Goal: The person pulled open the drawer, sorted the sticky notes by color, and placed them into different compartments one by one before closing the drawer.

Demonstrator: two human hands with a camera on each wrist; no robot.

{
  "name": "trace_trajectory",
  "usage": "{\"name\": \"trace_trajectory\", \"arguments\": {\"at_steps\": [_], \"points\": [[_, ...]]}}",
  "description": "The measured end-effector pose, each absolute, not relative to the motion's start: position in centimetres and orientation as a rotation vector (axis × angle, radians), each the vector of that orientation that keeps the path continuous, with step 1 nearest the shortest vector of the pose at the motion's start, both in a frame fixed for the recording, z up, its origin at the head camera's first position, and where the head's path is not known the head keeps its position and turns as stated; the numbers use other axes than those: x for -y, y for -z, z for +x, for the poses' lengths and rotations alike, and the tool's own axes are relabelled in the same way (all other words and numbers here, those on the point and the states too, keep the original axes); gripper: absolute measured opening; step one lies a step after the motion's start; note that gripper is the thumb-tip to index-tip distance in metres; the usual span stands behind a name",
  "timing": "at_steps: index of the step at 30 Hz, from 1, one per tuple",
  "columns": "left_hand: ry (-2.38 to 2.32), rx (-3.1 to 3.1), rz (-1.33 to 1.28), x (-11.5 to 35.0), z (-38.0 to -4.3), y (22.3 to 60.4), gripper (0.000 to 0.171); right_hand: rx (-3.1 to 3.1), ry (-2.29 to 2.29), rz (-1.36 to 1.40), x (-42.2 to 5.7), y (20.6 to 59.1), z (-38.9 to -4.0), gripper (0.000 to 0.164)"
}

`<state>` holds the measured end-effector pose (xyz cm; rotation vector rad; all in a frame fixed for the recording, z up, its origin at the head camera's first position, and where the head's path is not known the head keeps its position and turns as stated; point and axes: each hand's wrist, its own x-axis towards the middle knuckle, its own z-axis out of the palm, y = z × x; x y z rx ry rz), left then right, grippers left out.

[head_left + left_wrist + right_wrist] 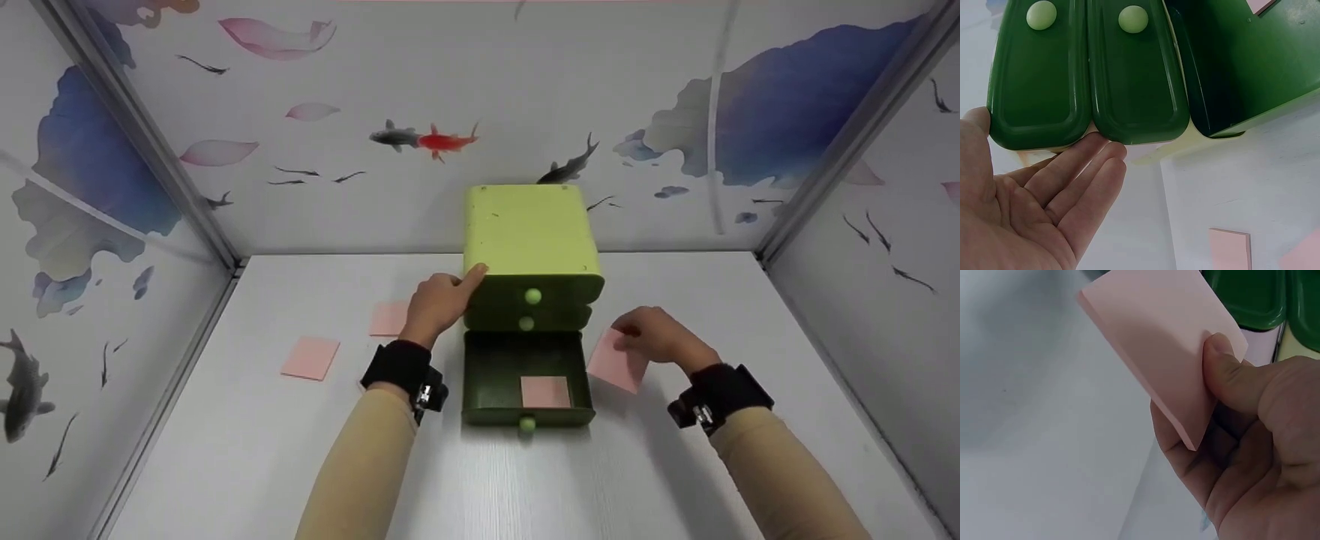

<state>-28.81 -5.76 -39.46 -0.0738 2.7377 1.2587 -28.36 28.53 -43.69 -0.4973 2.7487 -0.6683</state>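
Note:
A small chest of drawers (531,229) with a lime-green top and dark green drawer fronts stands near the back wall. Its bottom drawer (491,367) is pulled out, and a pink sticky note pad (545,392) lies inside near the front. My left hand (439,304) rests against the chest's left side, thumb at the top edge; its fingers (1086,194) extend fairly straight along the side in the left wrist view. To the right of the open drawer, my right hand (660,335) pinches another pink sticky note pad (1157,332) between thumb and fingers, tilted above the table.
On the white table (225,450), a pink pad (310,358) lies at the left, and a second pad (388,318) sits partly behind my left hand. The two upper drawers, with round green knobs (532,296), are closed. Printed walls (420,67) enclose the table at the back and sides.

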Motion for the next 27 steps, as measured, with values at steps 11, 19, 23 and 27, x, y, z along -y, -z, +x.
{"name": "trace_trajectory", "arguments": {"at_steps": [11,19,23,27], "points": [[-1.267,-2.739,-0.060,5.8,-28.8,39.6,0.062,-2.826,0.652,-0.813,-23.7,43.3,-27.8,0.009],[-1.253,-2.757,-0.058,5.8,-28.7,39.5,0.061,-2.895,0.534,-0.818,-19.9,44.6,-26.9,0.019],[-1.257,-2.755,-0.068,5.8,-28.7,39.5,0.061,-2.903,0.459,-0.781,-18.7,46.1,-27.0,0.019],[-1.270,-2.741,-0.082,5.7,-28.6,39.4,0.060,-2.891,0.423,-0.716,-18.1,47.3,-27.2,0.021]]}}
